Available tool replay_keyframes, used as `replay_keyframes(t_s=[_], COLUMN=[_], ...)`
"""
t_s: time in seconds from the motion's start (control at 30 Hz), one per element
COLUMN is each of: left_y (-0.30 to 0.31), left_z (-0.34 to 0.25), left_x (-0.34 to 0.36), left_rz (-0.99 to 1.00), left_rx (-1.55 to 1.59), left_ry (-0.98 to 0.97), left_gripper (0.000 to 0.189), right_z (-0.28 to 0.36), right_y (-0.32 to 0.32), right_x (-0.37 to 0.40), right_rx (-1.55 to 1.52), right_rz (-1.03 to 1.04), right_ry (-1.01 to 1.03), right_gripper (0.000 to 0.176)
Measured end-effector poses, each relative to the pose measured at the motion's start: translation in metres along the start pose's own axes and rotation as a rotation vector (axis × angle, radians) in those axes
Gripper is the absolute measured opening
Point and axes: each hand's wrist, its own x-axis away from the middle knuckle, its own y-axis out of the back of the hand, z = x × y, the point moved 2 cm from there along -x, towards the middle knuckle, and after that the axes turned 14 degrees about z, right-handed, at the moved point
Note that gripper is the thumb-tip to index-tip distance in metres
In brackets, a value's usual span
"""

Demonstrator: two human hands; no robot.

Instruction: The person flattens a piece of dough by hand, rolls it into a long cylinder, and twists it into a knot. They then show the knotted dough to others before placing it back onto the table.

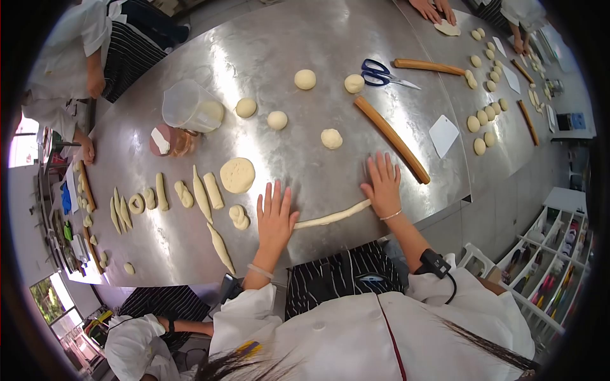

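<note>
Left hand [274, 219] and right hand [383, 187] lie flat and open, well apart, on the ends of a dough rope [332, 217] by the near edge of the bench [286, 38]; flat palms press it evenly.

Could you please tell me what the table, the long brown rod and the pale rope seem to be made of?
The table looks like brushed stainless steel: grey, with dull reflections. The long brown rod seems to be unvarnished wood: matte, even tan. The pale rope, between the left hand and right hand, looks like soft matte dough.
</note>
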Motion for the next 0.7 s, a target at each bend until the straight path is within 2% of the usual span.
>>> replay_keyframes(t_s=[0.07,0.1,0.17,0.2,0.23,0.27,0.37,0.43,0.5,0.57,0.6,0.67,0.7], left_y=[0.002,0.003,-0.009,-0.02,-0.027,-0.033,-0.048,-0.041,-0.04,-0.04,-0.042,-0.048,-0.042], left_z=[-0.004,-0.006,-0.013,-0.017,-0.024,-0.03,-0.037,-0.045,-0.048,-0.045,-0.042,-0.034,-0.035], left_x=[-0.006,-0.008,0.001,0.009,0.018,0.027,0.049,0.042,0.029,0.022,0.024,0.026,0.026], left_rz=[-0.018,-0.034,-0.021,0.058,0.136,0.132,0.123,0.065,0.101,0.146,0.124,0.265,0.252], left_rx=[0.09,0.184,0.186,0.204,0.221,0.2,0.115,0.145,0.135,0.178,0.168,0.23,0.22], left_ry=[-0.029,-0.065,-0.1,-0.168,-0.235,-0.239,-0.209,-0.156,-0.096,-0.131,-0.16,-0.162,-0.171], left_gripper=[0.059,0.057,0.053,0.05,0.047,0.048,0.046,0.045,0.039,0.032,0.032,0.025,0.025], right_z=[-0.01,-0.011,-0.006,-0.005,-0.001,0.003,0.006,0.003,0.009,0.005,-0.001,-0.008,-0.006], right_y=[0.013,0.015,0.014,0.016,0.015,0.013,0.006,-0.009,0.001,0.002,-0.002,-0.008,0.002], right_x=[-0.013,-0.009,0.008,0.017,0.028,0.038,0.041,0.031,0.023,0.019,0.019,0.016,0.014], right_rx=[-0.079,-0.08,-0.232,-0.227,-0.164,-0.1,-0.097,-0.052,0.038,-0.029,-0.009,-0.145,-0.136], right_rz=[-0.195,-0.2,0.047,0.041,0.126,0.21,0.225,0.237,0.308,0.244,0.214,0.35,0.334], right_ry=[0.052,0.054,0.219,0.223,0.322,0.418,0.352,0.361,0.375,0.544,0.53,0.732,0.733], right_gripper=[0.054,0.054,0.043,0.043,0.043,0.042,0.033,0.023,0.016,0.016,0.016,0.019,0.019])
